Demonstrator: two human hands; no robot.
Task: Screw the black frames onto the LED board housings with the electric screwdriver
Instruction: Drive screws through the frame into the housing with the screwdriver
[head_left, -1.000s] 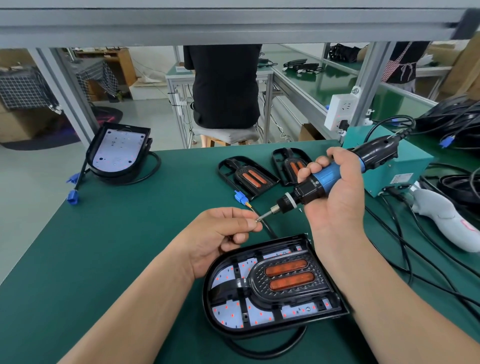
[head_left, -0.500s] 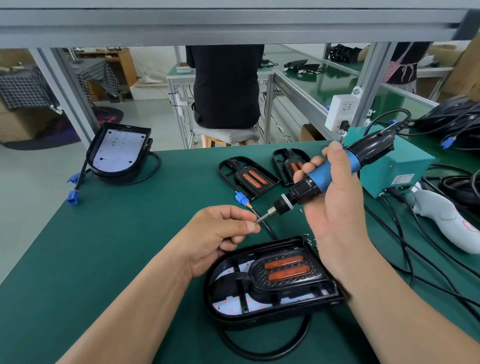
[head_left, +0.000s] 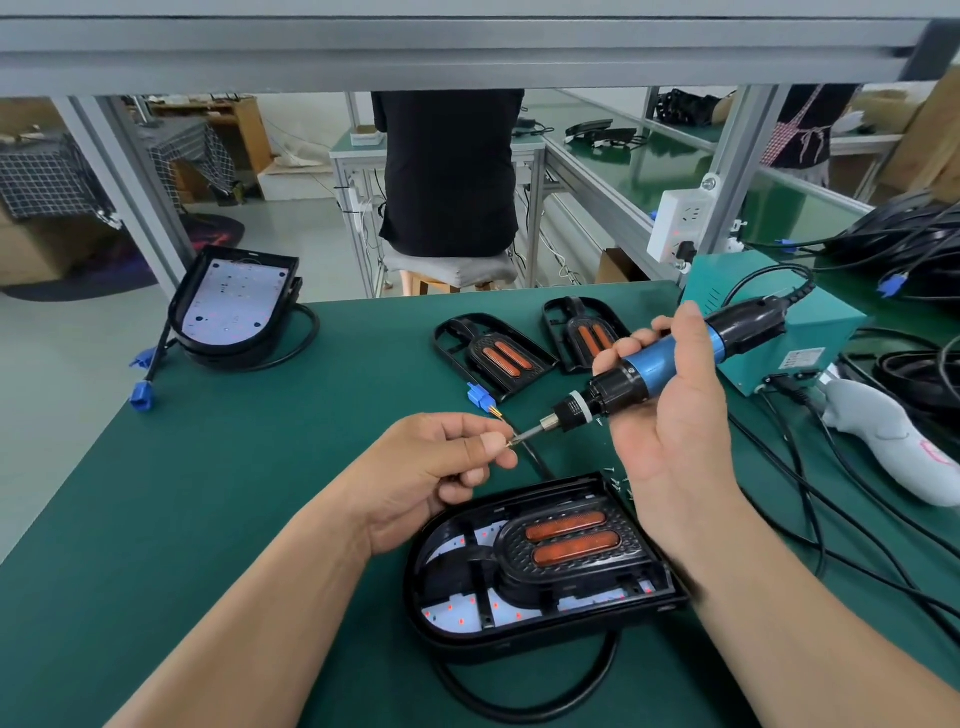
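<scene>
As I look down at the work, the items run as follows, largest first.

Table (head_left: 208, 493): green mat, carrying everything below.

LED board housing, near (head_left: 467, 644): at 6 o'clock, just before me, its cable looping under it. A black frame (head_left: 519, 551) with two orange lenses is seated in it. I cannot make out any screw heads in the frame, so I judge this one placed but not yet fastened, or barely begun.

LED board housing, far (head_left: 236, 306): at 10 o'clock, well apart, white board bare and no frame on it. I count it as untouched.

Power box (head_left: 810, 338): teal, at 2 o'clock, feeding the driver's cord.

Spare frames: one (head_left: 491, 358) at 12 o'clock and one (head_left: 582, 332) just beside it toward 1 o'clock, both lying loose on the table.

Electric screwdriver (head_left: 660, 364): held above the table at 1 o'clock, tilted, bit pointing toward 9 o'clock.

Right hand (head_left: 670, 447): my fingers wrapped round the screwdriver's blue barrel.

Left hand (head_left: 431, 467): thumb and forefinger pinched together at the bit tip, on what I take to be a screw (head_left: 511, 441); it is too small to be sure.

Loose screws (head_left: 618, 483): pale specks on the table by the near housing's top edge.

Balance outstanding, in my judgement: load the bit, drive every screw in the near frame, then frame and fasten the far housing.
</scene>
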